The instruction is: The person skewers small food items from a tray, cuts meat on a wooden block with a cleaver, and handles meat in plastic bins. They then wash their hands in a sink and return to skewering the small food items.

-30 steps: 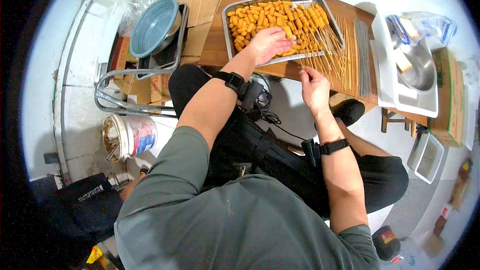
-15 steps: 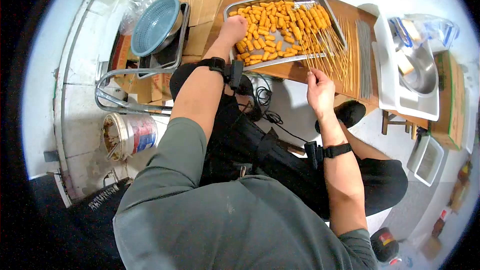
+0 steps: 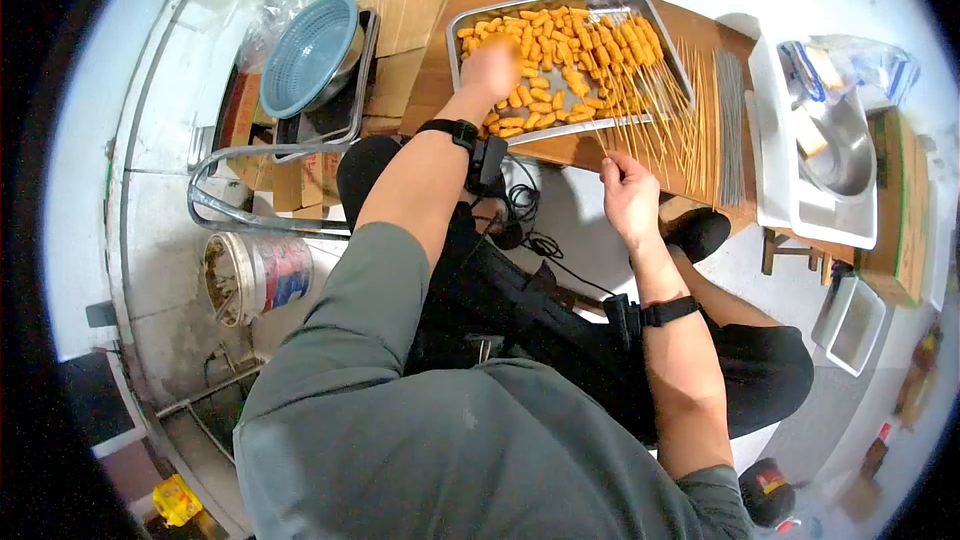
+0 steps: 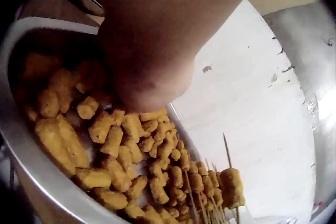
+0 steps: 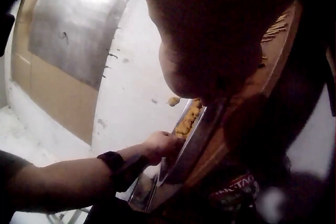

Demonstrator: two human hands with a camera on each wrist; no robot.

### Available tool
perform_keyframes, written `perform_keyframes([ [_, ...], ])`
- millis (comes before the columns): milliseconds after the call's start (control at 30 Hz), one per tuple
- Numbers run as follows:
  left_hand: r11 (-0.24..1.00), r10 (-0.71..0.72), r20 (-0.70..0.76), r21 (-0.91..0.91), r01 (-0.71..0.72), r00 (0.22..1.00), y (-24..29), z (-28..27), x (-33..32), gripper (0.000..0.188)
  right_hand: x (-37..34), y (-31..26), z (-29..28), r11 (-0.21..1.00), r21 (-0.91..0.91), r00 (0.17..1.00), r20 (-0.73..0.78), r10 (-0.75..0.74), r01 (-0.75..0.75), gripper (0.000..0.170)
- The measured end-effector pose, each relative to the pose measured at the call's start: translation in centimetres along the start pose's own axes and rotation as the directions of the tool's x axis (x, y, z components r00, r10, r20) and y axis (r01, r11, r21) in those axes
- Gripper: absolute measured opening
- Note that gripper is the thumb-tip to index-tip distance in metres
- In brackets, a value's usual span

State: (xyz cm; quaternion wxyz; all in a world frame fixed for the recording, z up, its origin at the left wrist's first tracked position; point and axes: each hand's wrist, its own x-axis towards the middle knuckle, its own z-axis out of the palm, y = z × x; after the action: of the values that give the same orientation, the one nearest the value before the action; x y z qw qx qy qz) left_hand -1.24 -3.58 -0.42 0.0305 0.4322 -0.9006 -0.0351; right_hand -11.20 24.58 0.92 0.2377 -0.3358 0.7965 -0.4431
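Note:
A metal tray (image 3: 560,128) on the wooden table holds many short orange-yellow food pieces (image 3: 545,35), loose on the left and threaded on skewers at the right. My left hand (image 3: 490,68) is down among the loose pieces at the tray's left side; it is blurred, and its fingertips are hidden in the left wrist view. With thumb and fingers, my right hand (image 3: 630,198) pinches the lower end of a bamboo skewer (image 4: 227,148) in front of the tray. One piece (image 4: 231,188) is threaded on that skewer below its pointed tip.
Bare bamboo skewers (image 3: 703,130) and a bundle of grey sticks (image 3: 730,125) lie right of the tray. Farther right stand a white bin (image 3: 772,130) and a steel bowl (image 3: 850,155). On the left are a blue colander (image 3: 308,55), a metal-tube frame (image 3: 205,190) and a bucket (image 3: 262,278).
My left hand went from the skewer's upper end to the tray's left edge, then slightly right over the loose pieces. My right hand stayed in front of the tray, keeping the skewer.

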Motion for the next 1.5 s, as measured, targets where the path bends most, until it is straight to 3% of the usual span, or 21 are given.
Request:
perform_keyframes([
  [67,0.908,-0.085,-0.079,-0.417,0.044,0.993,0.7,-1.4,-1.0,0.023,-0.1,0.0,0.3,1.000,0.014,1.000,0.014,0.018,-0.019,0.026],
  [100,0.908,-0.085,-0.078,-0.417,0.044,0.993,0.1,-1.0,-0.6,0.023,-0.1,0.2,0.5,1.000,0.010,1.000,0.022,0.007,-0.008,0.026],
  [167,0.827,0.198,0.109,-0.552,-0.106,0.974,-1.2,-0.9,0.1,0.021,0.0,0.7,1.1,1.000,0.005,0.999,0.032,-0.007,0.007,0.026],
  [200,0.827,0.194,0.107,-0.552,-0.104,0.975,-1.0,-0.2,-0.1,0.021,0.0,1.2,1.6,0.999,0.002,0.999,0.022,-0.050,0.050,0.026],
  [233,0.270,-0.013,0.198,-0.943,0.194,0.980,0.6,-0.6,-0.9,0.023,0.0,1.4,1.8,0.996,-0.001,0.996,0.012,-0.092,0.092,0.025],
  [267,-0.456,-0.105,0.390,-0.837,0.304,0.915,1.3,-0.8,-1.4,0.026,-0.1,1.0,1.8,0.995,0.000,0.995,0.014,-0.095,0.095,0.025],
  [300,-0.455,-0.107,0.389,-0.837,0.303,0.915,1.1,-0.8,-1.4,0.026,-0.2,0.5,1.6,0.994,-0.010,0.994,0.021,-0.105,0.105,0.025],
  [367,-0.571,0.043,0.278,-0.781,0.252,0.960,0.7,-0.3,-1.4,0.032,-0.5,0.4,1.7,0.993,-0.020,0.993,0.033,-0.112,0.113,0.026],
  [567,-0.645,0.020,0.284,-0.729,0.229,0.959,0.9,-1.1,-1.3,0.028,-0.7,0.3,1.5,0.990,-0.007,0.989,0.040,-0.144,0.144,0.026],
  [700,-0.646,0.014,0.286,-0.729,0.227,0.958,1.3,-1.0,-1.2,0.027,-0.8,-0.1,1.0,0.998,0.027,0.995,0.079,-0.065,0.063,0.025],
  [833,-0.638,0.038,0.274,-0.734,0.235,0.961,1.3,-0.7,-1.1,0.027,-0.6,0.8,1.3,0.990,-0.024,0.989,0.062,-0.134,0.136,0.025],
  [1033,-0.591,0.024,0.282,-0.770,0.241,0.959,1.8,-1.3,-1.3,0.023,-0.6,0.5,1.3,0.997,0.027,0.995,0.066,-0.069,0.067,0.024],
  [1500,-0.562,0.118,0.282,-0.772,0.298,0.952,3.5,-1.0,-2.9,0.023,-0.5,0.2,1.6,0.994,0.015,0.994,0.022,-0.105,0.105,0.022],
])
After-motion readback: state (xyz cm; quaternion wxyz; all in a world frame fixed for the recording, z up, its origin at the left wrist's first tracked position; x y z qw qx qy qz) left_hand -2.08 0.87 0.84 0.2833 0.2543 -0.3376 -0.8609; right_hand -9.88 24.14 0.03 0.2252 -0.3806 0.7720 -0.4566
